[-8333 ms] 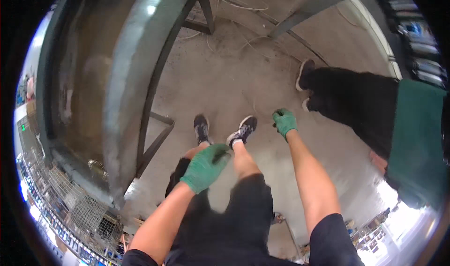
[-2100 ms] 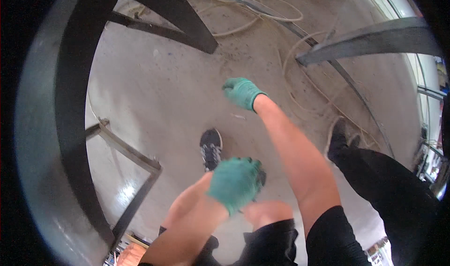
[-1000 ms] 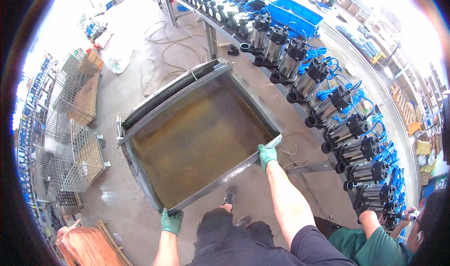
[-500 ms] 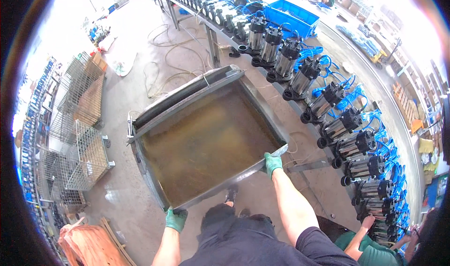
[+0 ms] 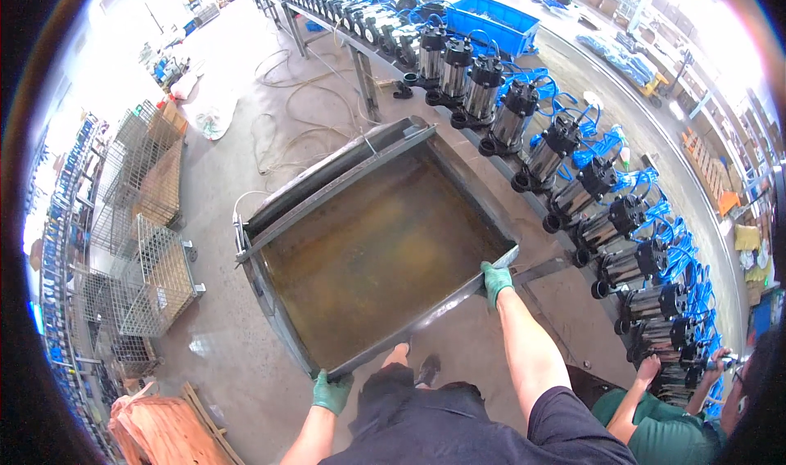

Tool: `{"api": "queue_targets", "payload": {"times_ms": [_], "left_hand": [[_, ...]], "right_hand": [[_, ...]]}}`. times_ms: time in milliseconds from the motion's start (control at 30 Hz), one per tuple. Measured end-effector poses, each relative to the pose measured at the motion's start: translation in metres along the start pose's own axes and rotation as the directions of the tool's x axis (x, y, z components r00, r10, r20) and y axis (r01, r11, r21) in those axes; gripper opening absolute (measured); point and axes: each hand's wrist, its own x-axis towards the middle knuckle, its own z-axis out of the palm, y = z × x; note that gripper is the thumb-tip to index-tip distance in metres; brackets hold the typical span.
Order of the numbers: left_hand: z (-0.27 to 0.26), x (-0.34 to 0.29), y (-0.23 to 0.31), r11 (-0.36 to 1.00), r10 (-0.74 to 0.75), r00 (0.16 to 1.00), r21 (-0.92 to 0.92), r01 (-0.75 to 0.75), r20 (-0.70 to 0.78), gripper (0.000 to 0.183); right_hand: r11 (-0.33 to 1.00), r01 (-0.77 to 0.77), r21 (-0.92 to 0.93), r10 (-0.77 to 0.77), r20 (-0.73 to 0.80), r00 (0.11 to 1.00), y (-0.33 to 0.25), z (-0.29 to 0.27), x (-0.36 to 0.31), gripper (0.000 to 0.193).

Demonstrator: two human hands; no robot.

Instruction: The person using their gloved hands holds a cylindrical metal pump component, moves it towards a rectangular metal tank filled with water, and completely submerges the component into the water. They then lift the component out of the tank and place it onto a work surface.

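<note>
A wide rectangular metal tank (image 5: 423,324) with murky brown water (image 5: 377,252) in it stands in front of me. My left hand (image 5: 332,393), in a green glove, is closed on the rim at the near left corner. The near right corner is gripped by my right hand (image 5: 496,283), gloved in green too. Both arms reach forward, the right one farther out. A narrow channel (image 5: 327,182) runs along the tank's far side. Whatever carries the tank underneath is hidden.
A long bench at right holds a row of steel and black pumps (image 5: 510,119) with blue cables, plus a blue bin (image 5: 494,24). A co-worker in green (image 5: 667,420) works at lower right. Wire cages (image 5: 164,277) and an orange-brown wrapped bundle (image 5: 164,428) stand left. Hoses (image 5: 299,137) lie ahead.
The tank has shifted right, nearer to the bench with the pumps, with both my hands still on its rim. My feet have moved as well.
</note>
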Motion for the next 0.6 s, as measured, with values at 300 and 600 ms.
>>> {"api": "queue_targets", "payload": {"times_ms": [300,600], "left_hand": [[0.004,-0.038,-0.013,0.911,-0.188,0.982,0.376,0.168,0.015,0.067],[-0.103,-0.038,0.055,0.683,-0.195,0.934,0.725,-0.089,0.298,0.074]], "right_hand": [[0.991,0.102,0.081,-0.11,0.104,0.988,0.013,-0.046,0.011,0.034],[0.94,-0.033,0.339,0.029,0.014,0.999,0.087,-0.011,-0.085,0.065]]}}
